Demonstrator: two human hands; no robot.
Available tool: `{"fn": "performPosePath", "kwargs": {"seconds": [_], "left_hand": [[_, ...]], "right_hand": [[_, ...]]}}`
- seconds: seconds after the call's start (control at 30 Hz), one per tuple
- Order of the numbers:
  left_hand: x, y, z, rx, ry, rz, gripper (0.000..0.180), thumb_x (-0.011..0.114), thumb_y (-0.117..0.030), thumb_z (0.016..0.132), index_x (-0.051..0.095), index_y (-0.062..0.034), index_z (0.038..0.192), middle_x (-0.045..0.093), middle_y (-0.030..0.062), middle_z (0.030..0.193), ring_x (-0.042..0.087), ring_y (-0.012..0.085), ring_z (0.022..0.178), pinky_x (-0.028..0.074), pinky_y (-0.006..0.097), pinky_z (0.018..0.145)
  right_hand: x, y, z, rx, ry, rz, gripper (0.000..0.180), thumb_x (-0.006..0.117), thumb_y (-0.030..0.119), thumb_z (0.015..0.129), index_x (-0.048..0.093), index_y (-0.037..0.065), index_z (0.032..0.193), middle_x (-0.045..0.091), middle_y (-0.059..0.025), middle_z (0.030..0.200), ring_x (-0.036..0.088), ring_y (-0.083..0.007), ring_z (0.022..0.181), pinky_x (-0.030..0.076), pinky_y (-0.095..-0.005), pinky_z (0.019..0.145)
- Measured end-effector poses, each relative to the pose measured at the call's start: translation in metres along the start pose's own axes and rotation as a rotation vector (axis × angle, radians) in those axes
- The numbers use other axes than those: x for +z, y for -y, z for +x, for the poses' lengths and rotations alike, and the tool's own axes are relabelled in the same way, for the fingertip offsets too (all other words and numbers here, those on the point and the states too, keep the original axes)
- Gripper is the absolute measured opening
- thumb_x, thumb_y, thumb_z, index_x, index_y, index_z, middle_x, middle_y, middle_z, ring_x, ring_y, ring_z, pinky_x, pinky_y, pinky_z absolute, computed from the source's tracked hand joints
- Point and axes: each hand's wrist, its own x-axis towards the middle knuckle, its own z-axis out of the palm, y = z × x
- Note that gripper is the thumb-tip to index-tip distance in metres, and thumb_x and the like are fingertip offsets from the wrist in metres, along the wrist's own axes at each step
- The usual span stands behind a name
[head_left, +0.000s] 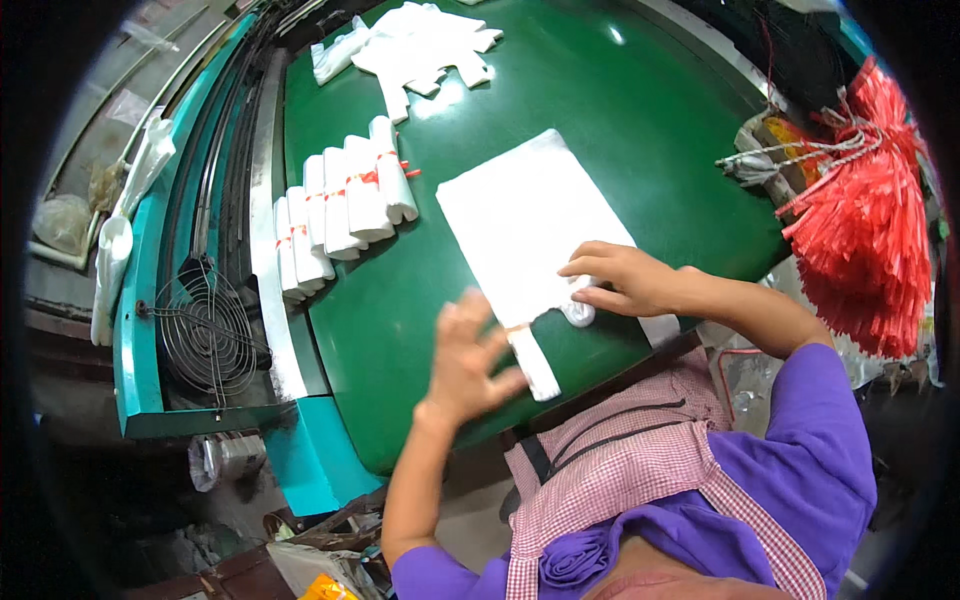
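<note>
A flat stack of white plastic T-shirt bags (530,205) lies at an angle on the green tabletop in front of me. My right hand (625,283) has its fingers curled on the stack's near part, around a crumpled bit of white plastic (577,312) by the handle cut-out. Beside the left handle strip (535,365), my left hand (467,360) hovers with fingers spread and nothing in them; it is slightly blurred. Whether its fingertips touch the plastic I cannot tell.
Several rolled white bag bundles (345,195) tied with red strips stand in a row to the left. Loose white bags (425,45) lie at the far edge. Red plastic strips (860,240) hang in a bunch at right. A teal machine frame (135,340) with a wire-guarded fan (208,335) borders the left.
</note>
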Motion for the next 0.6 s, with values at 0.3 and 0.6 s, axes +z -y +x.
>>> {"fn": "performPosePath", "kwargs": {"seconds": [0.3, 0.6], "left_hand": [[0.022, -0.033, -0.023, 0.074, 0.072, 0.014, 0.034, 0.063, -0.009, 0.079, 0.064, -0.0133, 0.112, 0.057, 0.0050, 0.129, 0.049, 0.0257, 0.126, 0.028, 0.052, 0.109], [0.028, -0.009, 0.029, 0.028, 0.008, 0.034, 0.027, 0.057, -0.002, 0.081, 0.066, -0.0111, 0.104, 0.061, 0.0039, 0.126, 0.051, 0.0257, 0.124, 0.029, 0.053, 0.106]], "right_hand": [[-0.015, -0.022, -0.106, -0.100, 0.189, -0.470, 0.061, 0.071, 0.022, 0.078, 0.047, 0.014, 0.134, 0.035, -0.0148, 0.148, 0.027, -0.0336, 0.141, 0.023, -0.0517, 0.112], [-0.009, -0.037, -0.088, -0.252, -0.054, -0.350, 0.040, 0.060, 0.006, 0.081, 0.059, 0.014, 0.120, 0.047, -0.0185, 0.137, 0.043, -0.0365, 0.130, 0.036, -0.0492, 0.105]]}}
